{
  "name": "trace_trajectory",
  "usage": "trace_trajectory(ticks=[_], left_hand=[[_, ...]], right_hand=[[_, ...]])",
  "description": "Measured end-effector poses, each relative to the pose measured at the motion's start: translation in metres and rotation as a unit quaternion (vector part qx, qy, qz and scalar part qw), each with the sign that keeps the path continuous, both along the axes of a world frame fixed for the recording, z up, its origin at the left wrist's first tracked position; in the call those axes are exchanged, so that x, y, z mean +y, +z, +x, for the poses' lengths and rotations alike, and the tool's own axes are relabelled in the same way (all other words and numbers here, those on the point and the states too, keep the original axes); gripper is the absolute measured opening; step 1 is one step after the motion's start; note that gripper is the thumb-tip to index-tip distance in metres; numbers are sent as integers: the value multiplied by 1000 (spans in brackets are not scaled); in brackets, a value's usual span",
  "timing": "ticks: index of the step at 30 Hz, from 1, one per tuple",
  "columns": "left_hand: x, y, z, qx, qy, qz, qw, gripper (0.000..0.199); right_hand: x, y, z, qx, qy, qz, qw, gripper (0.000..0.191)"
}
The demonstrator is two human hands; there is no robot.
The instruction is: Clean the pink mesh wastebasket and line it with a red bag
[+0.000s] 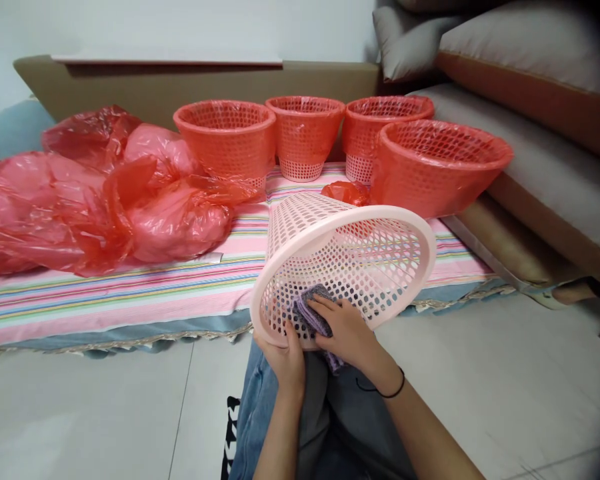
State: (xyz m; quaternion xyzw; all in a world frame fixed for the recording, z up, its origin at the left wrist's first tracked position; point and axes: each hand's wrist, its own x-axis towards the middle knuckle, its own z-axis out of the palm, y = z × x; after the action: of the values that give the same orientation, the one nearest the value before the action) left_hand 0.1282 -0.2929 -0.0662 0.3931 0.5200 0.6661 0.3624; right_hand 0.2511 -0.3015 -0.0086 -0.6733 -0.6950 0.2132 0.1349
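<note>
A pale pink perforated plastic basket (304,227) lies tilted on its side above my lap, its wide mouth turned toward me. My left hand (286,357) grips the lower left of its rim, thumb inside and fingers hidden beneath. Inside the mouth, my right hand (344,327) is closed on a folded grey and purple cloth (314,303), pressing it against the inner wall. A purple piece of fabric (334,362) hangs below the rim, under the right hand.
Several baskets wrapped in red plastic (303,130) stand along the back of a striped cover (130,293). Red plastic bags (145,187) with pink contents are heaped at left. A crumpled red bag (347,193) sits behind the basket. Stacked cushions (535,153) rise at right.
</note>
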Motion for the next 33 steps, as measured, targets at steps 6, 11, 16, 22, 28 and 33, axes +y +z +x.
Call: trace_trajectory(ticks=[6,11,16,22,28,33], left_hand=[[7,11,-3,66,6,5,998,54],[23,42,-7,37,-58,40,997,47],[37,62,-13,29,-103,44,993,43],[43,49,-20,50,-65,48,995,37],[41,39,-15,83,22,49,995,35],[40,40,-16,80,54,23,995,37]], right_hand=[[37,11,38,171,19,141,975,57],[110,12,48,54,-41,173,983,54],[149,-21,34,7,-32,98,995,57],[148,-44,26,-13,-20,60,998,61],[118,-29,23,19,4,75,997,52],[43,-11,11,93,52,81,991,60]])
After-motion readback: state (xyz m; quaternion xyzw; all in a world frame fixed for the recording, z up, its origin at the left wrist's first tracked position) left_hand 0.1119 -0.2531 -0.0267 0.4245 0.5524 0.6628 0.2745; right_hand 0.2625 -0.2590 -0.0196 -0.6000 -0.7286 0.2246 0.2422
